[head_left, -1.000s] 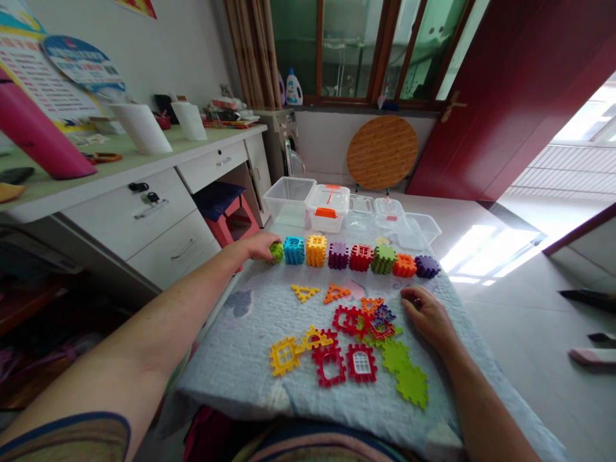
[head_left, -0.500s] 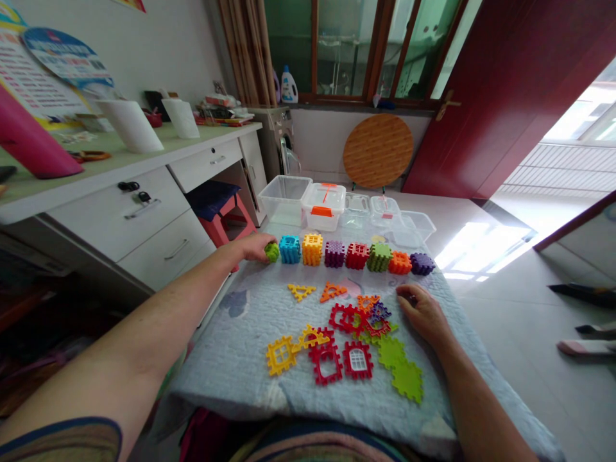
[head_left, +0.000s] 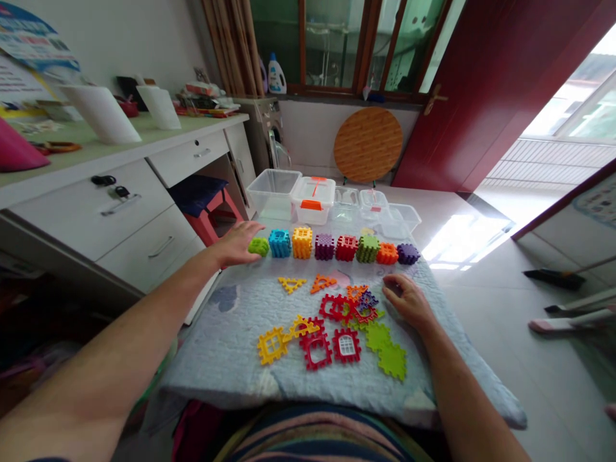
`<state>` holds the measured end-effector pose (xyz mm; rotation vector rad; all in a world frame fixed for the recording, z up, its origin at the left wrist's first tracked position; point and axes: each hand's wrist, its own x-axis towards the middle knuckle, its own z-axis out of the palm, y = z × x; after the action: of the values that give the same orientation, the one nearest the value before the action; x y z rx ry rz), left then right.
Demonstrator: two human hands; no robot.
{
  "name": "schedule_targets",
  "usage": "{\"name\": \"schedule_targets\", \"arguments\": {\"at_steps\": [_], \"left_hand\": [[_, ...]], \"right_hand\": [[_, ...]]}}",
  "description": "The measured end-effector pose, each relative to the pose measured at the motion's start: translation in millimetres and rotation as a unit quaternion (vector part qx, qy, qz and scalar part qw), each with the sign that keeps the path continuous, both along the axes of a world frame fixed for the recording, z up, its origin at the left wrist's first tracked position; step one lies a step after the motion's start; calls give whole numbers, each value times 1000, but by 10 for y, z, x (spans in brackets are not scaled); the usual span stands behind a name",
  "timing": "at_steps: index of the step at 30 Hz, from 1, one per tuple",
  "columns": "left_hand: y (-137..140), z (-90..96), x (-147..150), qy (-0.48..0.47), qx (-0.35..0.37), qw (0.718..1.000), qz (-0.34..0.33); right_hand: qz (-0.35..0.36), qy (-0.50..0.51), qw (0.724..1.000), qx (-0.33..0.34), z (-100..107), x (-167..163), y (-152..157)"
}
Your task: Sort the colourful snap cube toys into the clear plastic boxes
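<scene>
My left hand is open beside a light green block stack, its fingers and thumb spread apart around the left side. This stack ends a row with a blue stack, a yellow stack, a purple stack, a red stack, a green stack, an orange stack and a dark violet stack. My right hand rests on the cloth, fingers loosely apart and holding nothing, right of a violet triangular piece.
Loose interlocking tiles lie nearer me, among them a yellow window piece, a red window piece and a green piece. Clear plastic boxes line the far table edge. A white desk stands at the left.
My left hand has loosened from the light green stack, its fingers now spread. The right hand stays on the cloth. The whole view has shifted slightly.
</scene>
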<state>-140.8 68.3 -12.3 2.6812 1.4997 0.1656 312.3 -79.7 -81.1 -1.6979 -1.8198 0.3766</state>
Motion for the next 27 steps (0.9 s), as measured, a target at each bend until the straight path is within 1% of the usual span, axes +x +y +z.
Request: {"name": "schedule_targets", "arguments": {"at_steps": [2, 4, 8, 10, 12, 15, 19, 22, 27], "left_hand": [[-305, 35, 56, -41, 52, 998, -19], [-670, 31, 152, -77, 65, 994, -48], [-1394, -86, 406, -112, -1, 986, -124], [-1658, -175, 527, -123, -30, 980, -153], [-1830, -269, 629, -131, -41, 976, -170], [-1946, -410, 753, -134, -33, 974, -181], [-1979, -541, 888, -127, -16, 977, -171], [-1972, -560, 963, -123, -19, 979, -160], [-1886, -523, 1014, -146, -29, 978, -146]], "right_hand": [[16, -6, 999, -39, 60, -1, -47], [43, -19, 996, -79, 131, -6, -127], [127, -70, 983, -113, 249, -36, -403], [176, -91, 973, -120, 278, -60, -576], [210, -104, 965, -120, 280, -85, -735], [213, -118, 963, -114, 239, -115, -886], [181, -128, 969, -104, 171, -129, -896], [175, -127, 973, -86, 159, -129, -829], [156, -122, 979, -45, 173, -155, -715]]}}
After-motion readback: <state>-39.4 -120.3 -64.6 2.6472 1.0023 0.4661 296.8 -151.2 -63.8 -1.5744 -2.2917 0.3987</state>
